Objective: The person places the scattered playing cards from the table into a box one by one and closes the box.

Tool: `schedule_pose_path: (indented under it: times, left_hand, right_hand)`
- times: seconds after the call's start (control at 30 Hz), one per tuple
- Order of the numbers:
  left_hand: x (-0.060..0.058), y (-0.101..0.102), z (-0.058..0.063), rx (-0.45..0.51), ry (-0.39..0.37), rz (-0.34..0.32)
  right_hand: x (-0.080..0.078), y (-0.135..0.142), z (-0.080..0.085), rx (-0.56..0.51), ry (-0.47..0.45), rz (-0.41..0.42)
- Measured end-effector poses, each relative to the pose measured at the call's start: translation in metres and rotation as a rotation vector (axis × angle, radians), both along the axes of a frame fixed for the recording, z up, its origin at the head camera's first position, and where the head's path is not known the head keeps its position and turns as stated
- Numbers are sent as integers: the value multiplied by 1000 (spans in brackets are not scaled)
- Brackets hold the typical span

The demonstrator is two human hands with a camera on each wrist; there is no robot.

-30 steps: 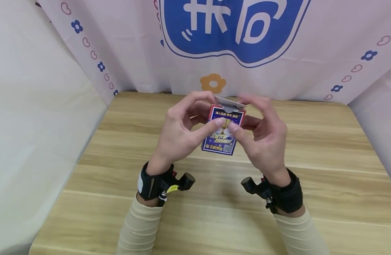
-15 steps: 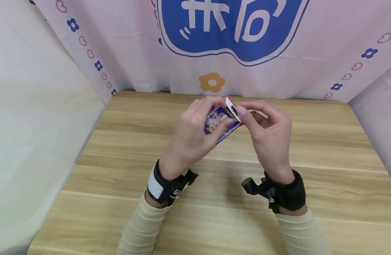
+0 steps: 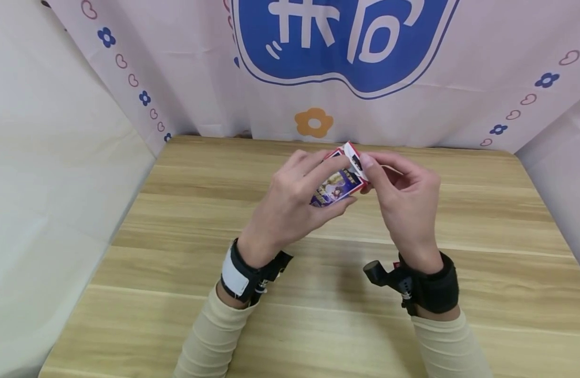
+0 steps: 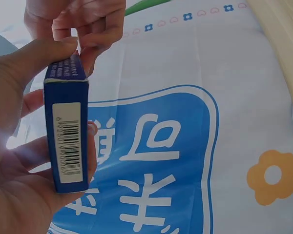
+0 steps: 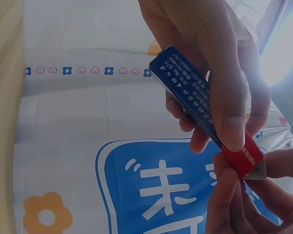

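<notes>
My left hand [image 3: 290, 207] holds a small blue and red playing-card box [image 3: 336, 190] by its sides, thumb along the near edge. At the box's far right end, my right hand [image 3: 405, 202] pinches the raised white flap [image 3: 353, 156] between thumb and fingers. The left wrist view shows the bottom end of the box [image 4: 67, 136] with a barcode, gripped along its edges. From the right wrist, the narrow side of the box [image 5: 185, 92] is blue with small print, its end red. What lies inside the box is hidden.
The hands are above a light wooden table [image 3: 176, 231]. Behind its back edge hangs a white curtain [image 3: 200, 89] with a blue emblem and an orange flower. A plain white sheet [image 3: 58, 157] is at the left. Both wrists wear black straps with cameras.
The box has turned from upright to slanted, its open end now towards the right. My right hand has gone from the box's front to its flap, and my left hand has shifted rightwards.
</notes>
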State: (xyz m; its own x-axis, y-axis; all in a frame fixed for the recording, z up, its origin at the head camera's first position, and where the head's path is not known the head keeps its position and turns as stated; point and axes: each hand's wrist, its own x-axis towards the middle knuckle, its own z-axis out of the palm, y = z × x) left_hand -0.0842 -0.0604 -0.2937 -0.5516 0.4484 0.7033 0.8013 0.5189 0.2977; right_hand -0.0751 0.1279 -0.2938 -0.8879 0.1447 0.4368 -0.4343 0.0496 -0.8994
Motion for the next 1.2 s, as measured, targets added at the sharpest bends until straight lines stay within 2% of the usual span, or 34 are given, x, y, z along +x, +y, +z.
schedule_pose_path:
  times: [0.3, 0.43, 0.7, 1.2]
  left_hand:
    - [-1, -1, -1, -12, 55, -1]
    - [-1, -2, 0, -24, 63, 7]
    - [-1, -4, 1, -45, 66, 15]
    - [-3, -11, 2, -71, 55, -9]
  right_hand:
    - [1, 0, 2, -20, 10, 7]
    - [-1, -1, 0, -19, 42, 3]
    - [-3, -2, -4, 145, 199, -51]
    - [-8, 0, -9, 210, 243, 16]
